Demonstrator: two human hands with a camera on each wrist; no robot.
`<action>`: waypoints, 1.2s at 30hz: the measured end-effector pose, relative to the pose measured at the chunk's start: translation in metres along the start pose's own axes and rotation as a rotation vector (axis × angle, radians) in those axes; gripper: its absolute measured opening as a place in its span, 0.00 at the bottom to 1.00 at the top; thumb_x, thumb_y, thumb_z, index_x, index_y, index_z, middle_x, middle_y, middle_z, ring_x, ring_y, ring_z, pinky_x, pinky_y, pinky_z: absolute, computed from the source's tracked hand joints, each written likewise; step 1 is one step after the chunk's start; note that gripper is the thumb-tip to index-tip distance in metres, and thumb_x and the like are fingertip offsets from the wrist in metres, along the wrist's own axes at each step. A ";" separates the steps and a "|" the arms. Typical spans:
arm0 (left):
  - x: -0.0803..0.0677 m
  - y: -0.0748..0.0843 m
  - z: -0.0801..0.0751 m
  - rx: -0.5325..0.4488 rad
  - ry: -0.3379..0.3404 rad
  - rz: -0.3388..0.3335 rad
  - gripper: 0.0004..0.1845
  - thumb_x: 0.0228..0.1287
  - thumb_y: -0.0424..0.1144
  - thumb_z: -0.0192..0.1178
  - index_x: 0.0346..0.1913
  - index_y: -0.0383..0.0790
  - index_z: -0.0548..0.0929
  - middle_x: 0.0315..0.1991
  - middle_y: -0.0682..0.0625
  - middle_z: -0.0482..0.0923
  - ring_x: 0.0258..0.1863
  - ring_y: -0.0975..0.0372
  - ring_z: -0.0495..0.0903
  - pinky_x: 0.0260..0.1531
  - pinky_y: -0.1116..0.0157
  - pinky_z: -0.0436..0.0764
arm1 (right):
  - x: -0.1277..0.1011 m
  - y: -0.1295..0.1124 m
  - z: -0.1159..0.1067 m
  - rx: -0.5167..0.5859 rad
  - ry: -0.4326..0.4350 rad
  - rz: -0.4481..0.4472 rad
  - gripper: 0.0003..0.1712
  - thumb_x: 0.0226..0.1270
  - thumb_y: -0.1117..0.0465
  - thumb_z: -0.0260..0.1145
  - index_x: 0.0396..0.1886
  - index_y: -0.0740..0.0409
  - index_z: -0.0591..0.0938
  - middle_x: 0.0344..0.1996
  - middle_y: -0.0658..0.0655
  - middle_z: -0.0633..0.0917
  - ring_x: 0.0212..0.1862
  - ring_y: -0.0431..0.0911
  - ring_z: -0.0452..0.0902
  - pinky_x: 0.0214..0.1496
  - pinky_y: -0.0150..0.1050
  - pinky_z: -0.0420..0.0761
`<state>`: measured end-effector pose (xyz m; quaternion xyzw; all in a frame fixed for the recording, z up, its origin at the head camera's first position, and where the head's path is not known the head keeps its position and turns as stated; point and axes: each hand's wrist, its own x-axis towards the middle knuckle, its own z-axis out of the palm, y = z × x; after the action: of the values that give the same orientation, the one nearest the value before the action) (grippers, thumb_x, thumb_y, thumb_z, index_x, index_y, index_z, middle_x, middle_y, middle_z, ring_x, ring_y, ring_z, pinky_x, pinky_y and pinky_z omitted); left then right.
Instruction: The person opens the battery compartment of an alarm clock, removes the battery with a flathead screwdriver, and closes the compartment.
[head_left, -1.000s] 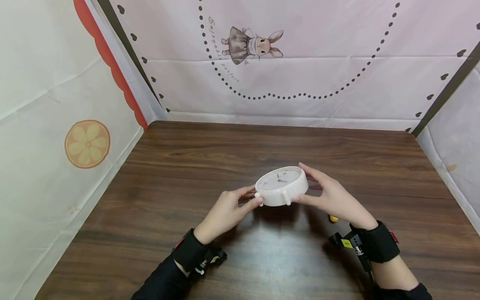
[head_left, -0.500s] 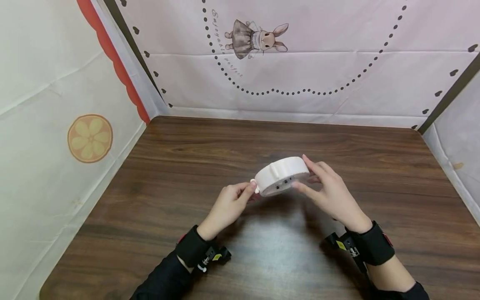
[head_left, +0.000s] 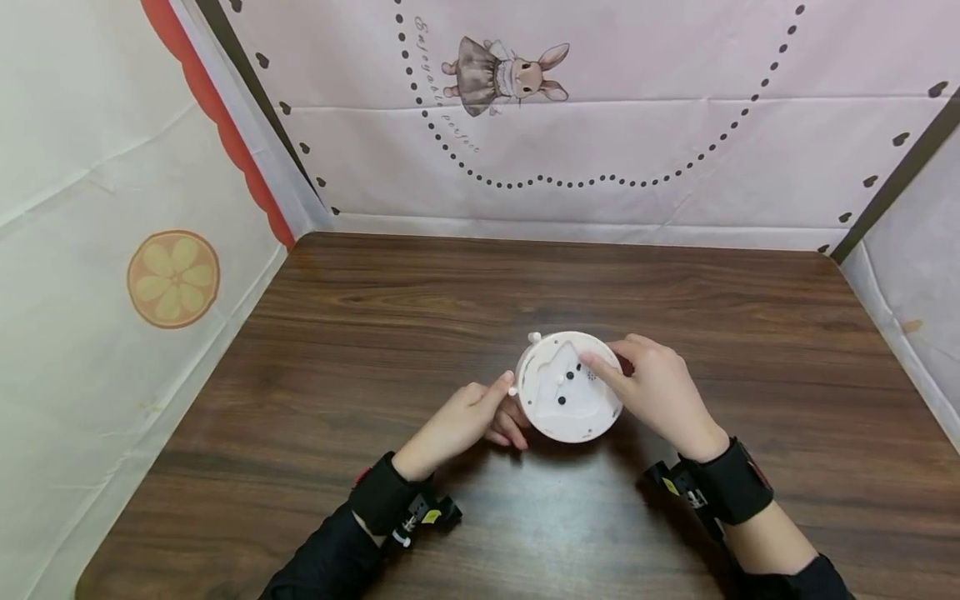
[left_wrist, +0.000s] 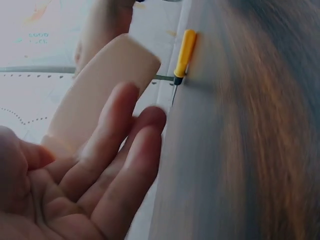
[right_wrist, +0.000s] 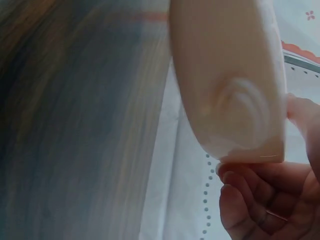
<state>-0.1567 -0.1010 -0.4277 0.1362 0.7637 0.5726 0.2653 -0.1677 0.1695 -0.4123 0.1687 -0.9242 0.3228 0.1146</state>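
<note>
A round white alarm clock [head_left: 567,408] is held above the table, its back with small dark knobs facing up toward the head view. My left hand [head_left: 461,425] pinches its left edge by a small foot with thumb and forefinger; the other fingers hang loose below. My right hand [head_left: 660,396] grips the opposite side, thumb lying on the back and fingers behind the rim. The clock's side [left_wrist: 100,95] shows in the left wrist view, and a raised rounded part [right_wrist: 242,115] on its side in the right wrist view. The dial is hidden.
A screwdriver [left_wrist: 185,55] with a yellow handle lies on the table in the left wrist view; the right arm hides it in the head view. The dark wooden table [head_left: 420,292] is bounded by white printed cloth [head_left: 600,150] at the back and sides.
The clock has been turned over: its dial faced up a second ago, then its side, now its back. Both hands have stayed on it, and my right thumb has come onto the back.
</note>
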 end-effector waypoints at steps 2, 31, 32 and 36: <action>0.000 -0.002 0.001 -0.026 -0.060 -0.038 0.42 0.82 0.60 0.33 0.40 0.25 0.86 0.26 0.42 0.86 0.30 0.55 0.88 0.35 0.59 0.86 | 0.000 0.002 0.002 -0.021 -0.034 0.000 0.21 0.73 0.42 0.64 0.23 0.49 0.82 0.20 0.49 0.68 0.23 0.43 0.62 0.29 0.39 0.62; 0.007 -0.023 -0.008 0.107 -0.160 -0.211 0.30 0.75 0.41 0.37 0.25 0.35 0.88 0.10 0.48 0.74 0.13 0.59 0.81 0.14 0.66 0.78 | 0.007 0.019 0.040 -0.019 -0.212 0.091 0.33 0.72 0.37 0.62 0.11 0.49 0.67 0.18 0.49 0.65 0.20 0.42 0.61 0.26 0.37 0.61; 0.007 -0.023 -0.008 0.110 -0.162 -0.213 0.31 0.75 0.41 0.37 0.25 0.35 0.88 0.09 0.48 0.74 0.12 0.59 0.80 0.14 0.66 0.77 | 0.007 0.020 0.040 -0.017 -0.219 0.096 0.33 0.72 0.37 0.62 0.11 0.49 0.68 0.19 0.50 0.66 0.20 0.42 0.62 0.26 0.37 0.62; 0.007 -0.023 -0.005 0.113 -0.153 -0.227 0.31 0.76 0.41 0.37 0.24 0.34 0.88 0.08 0.48 0.71 0.11 0.59 0.80 0.14 0.64 0.78 | 0.006 0.021 0.041 -0.004 -0.241 0.114 0.30 0.71 0.38 0.63 0.13 0.49 0.73 0.21 0.51 0.70 0.22 0.43 0.64 0.28 0.37 0.63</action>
<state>-0.1629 -0.1087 -0.4503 0.1070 0.7827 0.4830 0.3777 -0.1855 0.1578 -0.4537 0.1532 -0.9400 0.3043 -0.0157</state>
